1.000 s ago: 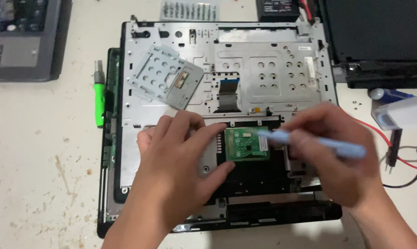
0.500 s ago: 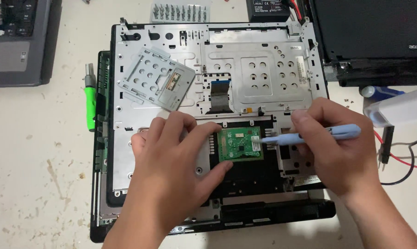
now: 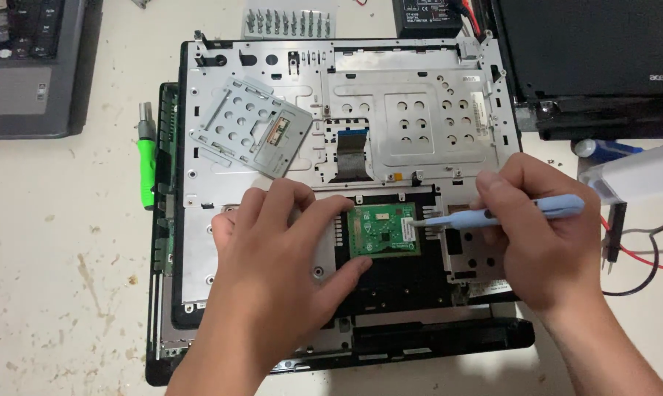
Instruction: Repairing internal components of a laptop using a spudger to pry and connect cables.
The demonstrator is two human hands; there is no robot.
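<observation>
Pinching a light-blue tool (image 3: 518, 212) in the right hand (image 3: 540, 235), fingers closed round its shaft, tip laid against the right edge of the small green circuit board (image 3: 384, 231). Left hand (image 3: 283, 257) resting flat on the stripped laptop base (image 3: 346, 110), fingers loosely spread, index fingertip touching the left edge of the same board, thumb lower down on the black panel beneath it; gripping nothing. Green board seated in a dark recess at the front middle of the base, between the two hands. Loose grey perforated metal plate (image 3: 250, 126) lying tilted on the upper left of the silver chassis, well apart from the board. Flat ribbon cable (image 3: 352, 150) just above the recess. Green-handled screwdriver (image 3: 147, 158) on the bench (image 3: 60, 279) beside the left edge of the base. Rack of screwdriver bits (image 3: 286, 22) behind the base at the far edge. Grey laptop (image 3: 27, 66) at far left, black laptop (image 3: 595, 59) at far right. White device (image 3: 632, 176) and red and black wires (image 3: 639, 264) near the right wrist.
</observation>
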